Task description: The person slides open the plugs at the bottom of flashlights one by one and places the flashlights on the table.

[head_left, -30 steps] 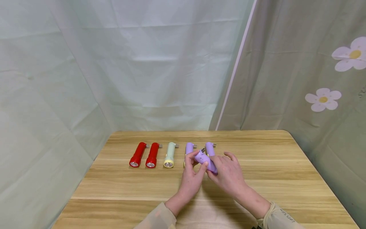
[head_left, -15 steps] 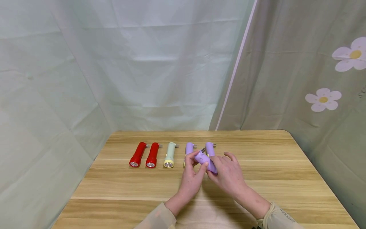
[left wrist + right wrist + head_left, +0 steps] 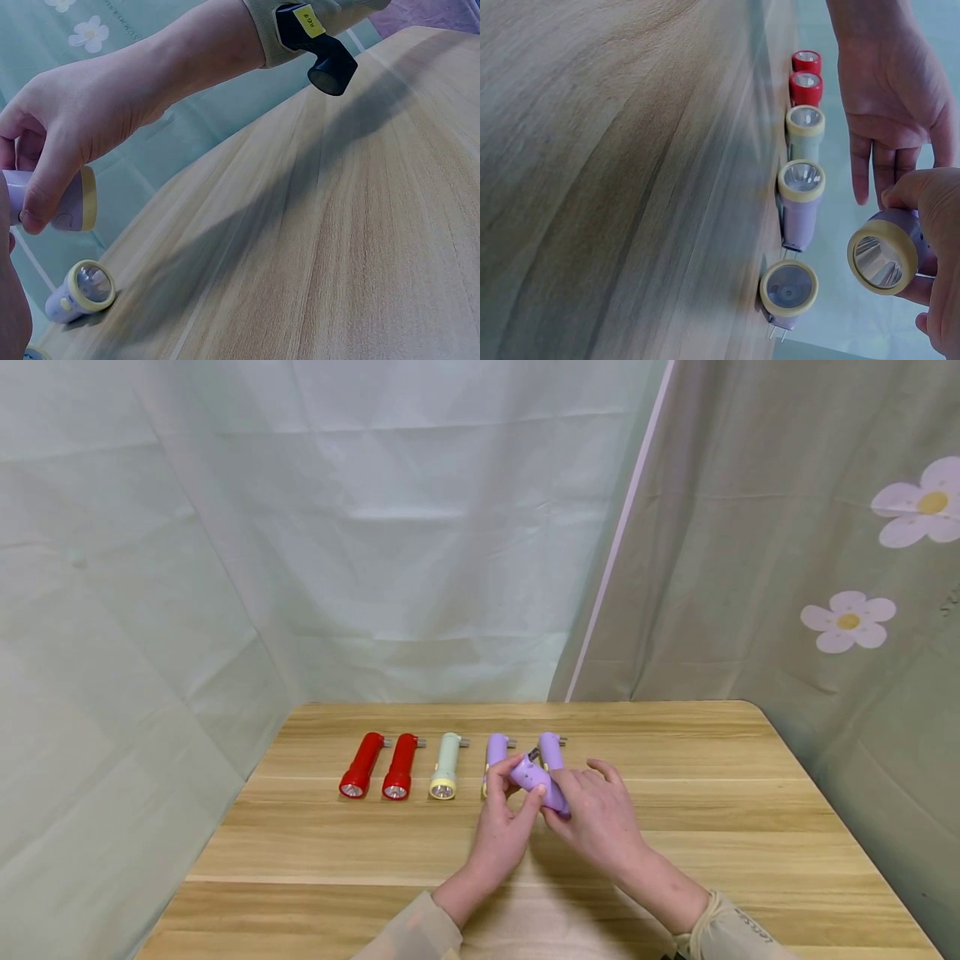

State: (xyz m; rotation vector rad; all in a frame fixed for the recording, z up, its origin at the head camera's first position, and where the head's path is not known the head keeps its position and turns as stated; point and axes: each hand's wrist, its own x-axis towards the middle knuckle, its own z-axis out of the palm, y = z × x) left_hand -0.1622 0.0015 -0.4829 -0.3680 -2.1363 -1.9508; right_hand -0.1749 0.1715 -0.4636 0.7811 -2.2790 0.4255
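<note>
Both hands hold one purple flashlight (image 3: 531, 774) above the table, its metal plug prongs (image 3: 533, 753) sticking out at the far end. My left hand (image 3: 501, 827) pinches the prong end between thumb and fingers. Around the lens end curl the thumb and fingers of my right hand (image 3: 600, 814). In the right wrist view the cream rim and lens (image 3: 881, 262) of this flashlight face the camera, unlit. Just behind the hands lie two more purple flashlights, one at left (image 3: 497, 747) partly covered by the left hand, the other at right (image 3: 551, 747) partly behind the held one.
A pale green flashlight (image 3: 444, 764) with a cream rim and two red flashlights, one nearer (image 3: 401, 767) and one at the row's left end (image 3: 362, 765), lie in line on the wooden table (image 3: 337, 852). Curtains (image 3: 450, 568) hang behind and beside the table.
</note>
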